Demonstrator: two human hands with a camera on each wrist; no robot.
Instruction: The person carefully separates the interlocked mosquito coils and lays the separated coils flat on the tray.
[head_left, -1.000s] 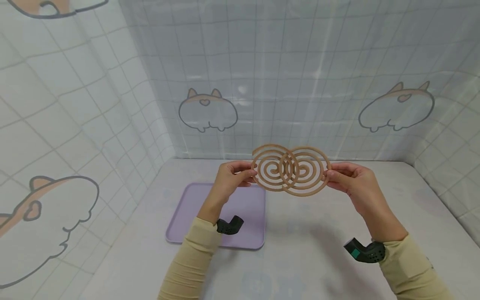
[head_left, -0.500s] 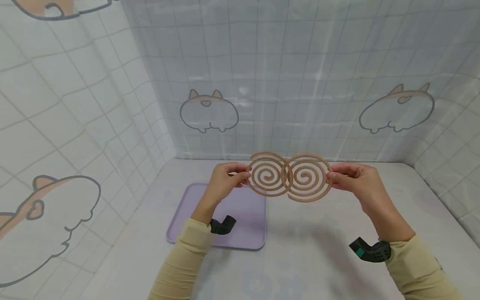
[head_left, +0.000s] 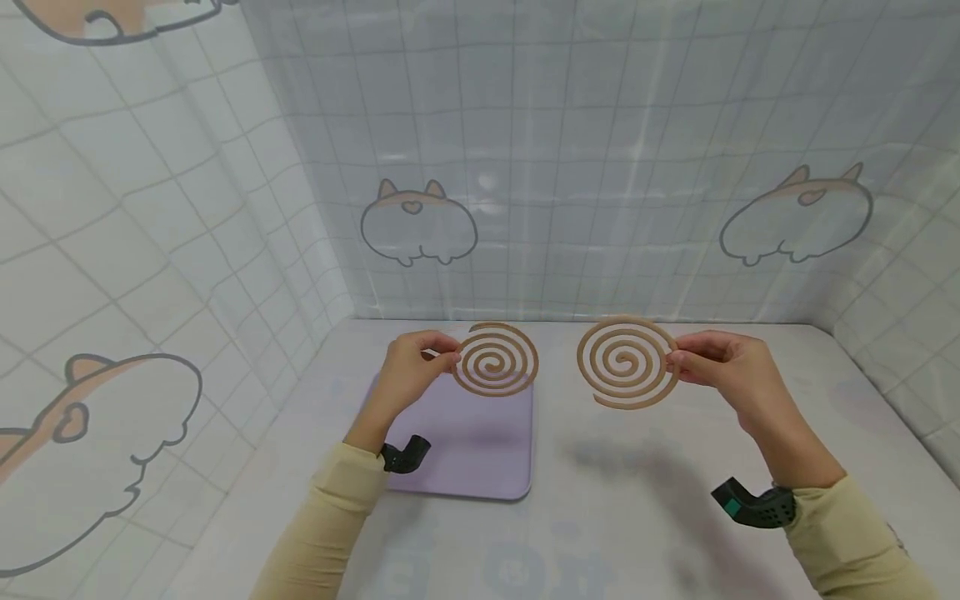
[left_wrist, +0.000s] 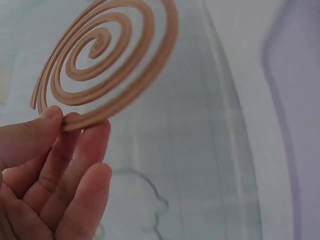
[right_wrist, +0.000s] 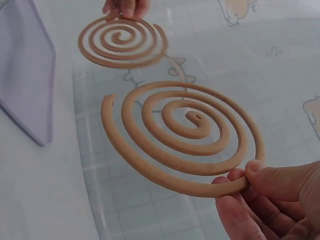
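Two tan mosquito coils are held up apart from each other, one in each hand. My left hand (head_left: 411, 367) pinches the left mosquito coil (head_left: 489, 392) by its outer ring, between thumb and fingers; in the left wrist view that coil (left_wrist: 132, 90) tilts up from the fingertips. At the right, my right hand (head_left: 731, 371) pinches the outer ring of the other mosquito coil (head_left: 626, 405). The right wrist view shows this coil (right_wrist: 150, 172) close up, its loose outer end pointing away from the hand, with the left coil behind it.
A lilac tray (head_left: 465, 467) lies on the white table (head_left: 600, 525) below the left coil and left hand. Tiled-pattern sheeting with cartoon corgis forms a back wall (head_left: 585, 208) and side walls around the table.
The two coils overlapped one second ago and have come apart into separate spirals. My left hand has moved left with its coil, my right hand slightly right with the other.
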